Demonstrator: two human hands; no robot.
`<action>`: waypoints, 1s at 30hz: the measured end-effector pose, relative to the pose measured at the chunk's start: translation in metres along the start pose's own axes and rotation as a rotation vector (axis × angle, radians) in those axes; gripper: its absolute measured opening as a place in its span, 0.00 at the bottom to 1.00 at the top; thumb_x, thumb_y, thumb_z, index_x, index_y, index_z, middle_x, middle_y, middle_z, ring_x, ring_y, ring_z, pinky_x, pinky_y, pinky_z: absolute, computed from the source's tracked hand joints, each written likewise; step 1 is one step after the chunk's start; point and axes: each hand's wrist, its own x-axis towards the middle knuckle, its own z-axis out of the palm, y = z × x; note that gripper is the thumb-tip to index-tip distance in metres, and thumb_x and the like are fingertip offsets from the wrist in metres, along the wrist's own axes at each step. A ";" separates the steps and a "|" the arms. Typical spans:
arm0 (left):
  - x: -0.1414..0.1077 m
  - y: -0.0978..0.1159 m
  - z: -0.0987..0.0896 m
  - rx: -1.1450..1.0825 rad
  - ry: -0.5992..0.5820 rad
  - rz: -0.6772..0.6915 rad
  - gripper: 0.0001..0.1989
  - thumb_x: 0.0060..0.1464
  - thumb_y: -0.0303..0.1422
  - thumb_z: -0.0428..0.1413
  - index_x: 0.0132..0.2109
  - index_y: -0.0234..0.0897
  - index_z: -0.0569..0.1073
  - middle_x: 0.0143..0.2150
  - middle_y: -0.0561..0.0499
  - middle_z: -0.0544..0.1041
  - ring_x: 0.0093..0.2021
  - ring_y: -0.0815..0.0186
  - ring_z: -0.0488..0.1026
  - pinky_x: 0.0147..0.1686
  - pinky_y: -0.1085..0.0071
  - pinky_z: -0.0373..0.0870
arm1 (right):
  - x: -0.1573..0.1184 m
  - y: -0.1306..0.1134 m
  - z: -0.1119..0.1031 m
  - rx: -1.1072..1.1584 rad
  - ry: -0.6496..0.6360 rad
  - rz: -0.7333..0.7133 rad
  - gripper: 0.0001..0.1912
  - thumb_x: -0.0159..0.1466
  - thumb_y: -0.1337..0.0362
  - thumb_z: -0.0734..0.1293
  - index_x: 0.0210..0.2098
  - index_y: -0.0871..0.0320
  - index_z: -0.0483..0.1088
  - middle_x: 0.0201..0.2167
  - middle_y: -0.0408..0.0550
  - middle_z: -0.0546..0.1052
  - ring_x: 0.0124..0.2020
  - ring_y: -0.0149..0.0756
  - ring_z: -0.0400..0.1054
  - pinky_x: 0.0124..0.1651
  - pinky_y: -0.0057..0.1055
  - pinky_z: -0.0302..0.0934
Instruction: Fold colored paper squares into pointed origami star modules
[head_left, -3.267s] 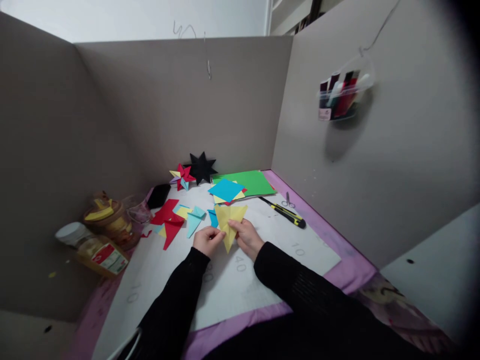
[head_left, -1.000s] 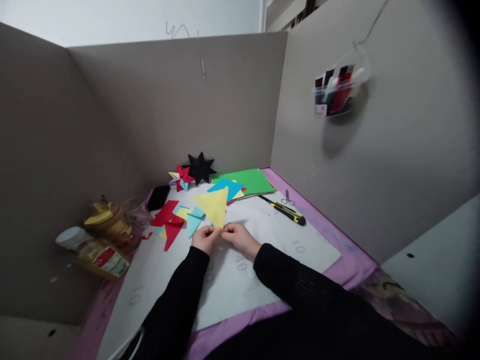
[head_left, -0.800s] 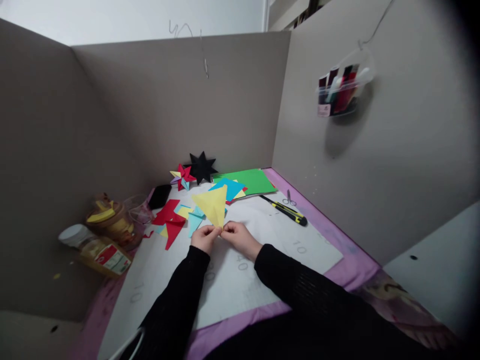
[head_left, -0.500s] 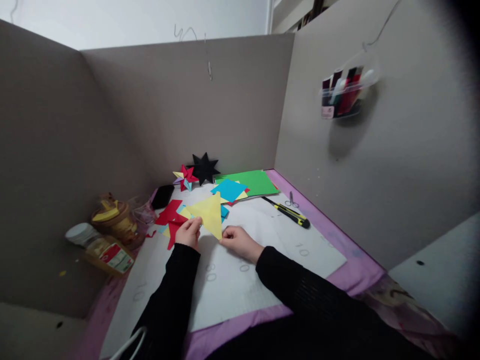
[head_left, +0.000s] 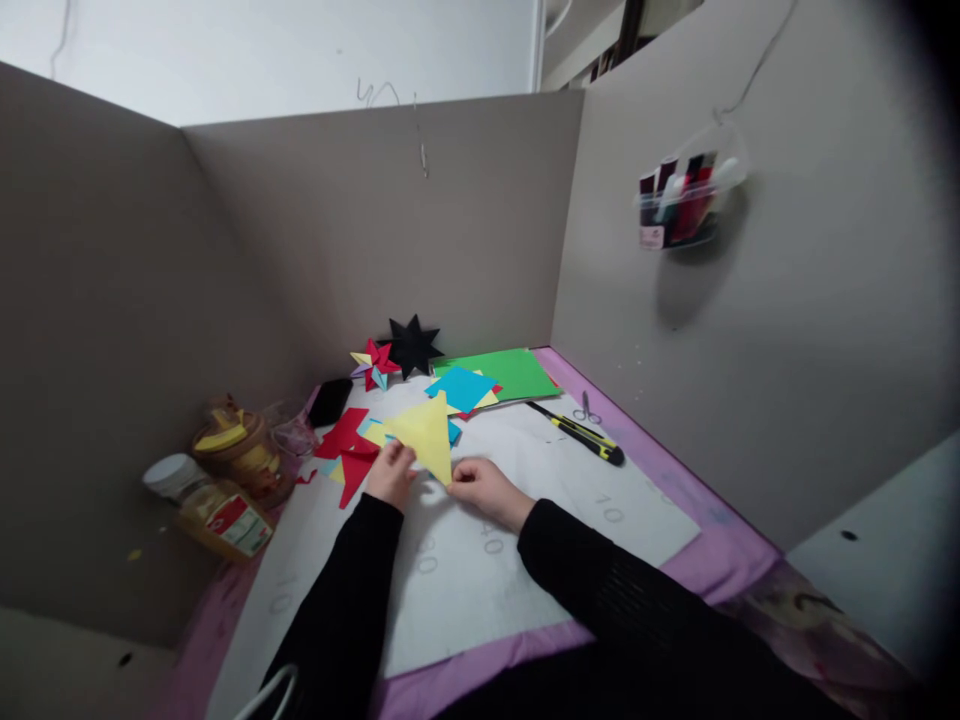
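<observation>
A folded yellow paper triangle [head_left: 425,434] is held up above the white sheet. My right hand [head_left: 486,489] pinches its lower right corner between thumb and fingertips. Along its lower left edge, my left hand [head_left: 391,474] is closed on the paper; part of that grip is hard to make out. Red paper pieces [head_left: 358,470] lie just left of my left hand, with light blue and yellow bits among them. Behind the triangle, a blue paper square [head_left: 461,388] rests on yellow and red sheets. A small blue paper piece [head_left: 454,432] shows past the triangle's right edge.
Green paper [head_left: 525,374] lies at the back. A utility knife [head_left: 581,437] and small scissors [head_left: 586,408] are at right. Paper stars, a black one [head_left: 413,346] and a multicoloured one [head_left: 374,364], stand by the back wall. A phone [head_left: 331,401] and jar [head_left: 217,510] sit left.
The view has tilted up slightly, so everything sits a little lower. My left hand has shifted slightly along the triangle's edge; my right hand keeps its pinch on the corner.
</observation>
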 end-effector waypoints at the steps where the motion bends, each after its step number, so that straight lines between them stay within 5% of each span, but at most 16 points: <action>1: -0.004 -0.006 0.004 0.176 -0.121 -0.020 0.19 0.27 0.37 0.68 0.29 0.33 0.75 0.22 0.54 0.72 0.20 0.73 0.65 0.19 0.77 0.58 | 0.000 0.000 0.000 -0.017 0.010 -0.011 0.08 0.49 0.66 0.66 0.20 0.60 0.61 0.18 0.38 0.62 0.21 0.25 0.54 0.23 0.23 0.48; 4: -0.012 -0.021 0.010 0.299 -0.189 -0.032 0.15 0.28 0.37 0.67 0.24 0.31 0.75 0.17 0.53 0.71 0.20 0.69 0.66 0.22 0.74 0.60 | 0.001 0.001 0.001 -0.042 0.051 -0.042 0.06 0.50 0.65 0.66 0.23 0.60 0.64 0.21 0.39 0.65 0.23 0.26 0.56 0.26 0.23 0.51; 10: -0.012 -0.035 0.008 0.343 -0.153 0.011 0.16 0.29 0.38 0.66 0.26 0.31 0.76 0.23 0.49 0.76 0.25 0.66 0.70 0.29 0.71 0.64 | 0.001 -0.004 0.003 -0.087 0.072 -0.021 0.17 0.54 0.55 0.65 0.20 0.59 0.58 0.17 0.38 0.59 0.20 0.25 0.51 0.23 0.23 0.47; 21: 0.005 -0.026 -0.007 0.243 0.122 0.028 0.22 0.32 0.47 0.64 0.27 0.31 0.71 0.16 0.58 0.66 0.16 0.77 0.56 0.16 0.77 0.52 | -0.002 0.003 0.005 -0.080 0.048 -0.033 0.10 0.55 0.59 0.64 0.23 0.60 0.64 0.20 0.39 0.65 0.22 0.27 0.56 0.26 0.24 0.52; 26: -0.002 -0.030 -0.003 0.264 0.033 -0.017 0.22 0.28 0.45 0.67 0.21 0.31 0.69 0.14 0.57 0.64 0.15 0.77 0.55 0.16 0.77 0.50 | 0.000 0.001 0.005 0.122 0.064 -0.127 0.16 0.54 0.56 0.67 0.37 0.60 0.67 0.29 0.43 0.69 0.30 0.30 0.62 0.34 0.27 0.57; 30: -0.009 -0.037 0.004 0.254 -0.007 -0.033 0.22 0.26 0.45 0.67 0.19 0.31 0.69 0.14 0.56 0.65 0.15 0.76 0.56 0.15 0.77 0.50 | -0.002 -0.002 0.004 0.088 0.060 -0.094 0.14 0.56 0.55 0.65 0.24 0.59 0.61 0.20 0.38 0.63 0.21 0.26 0.55 0.25 0.24 0.51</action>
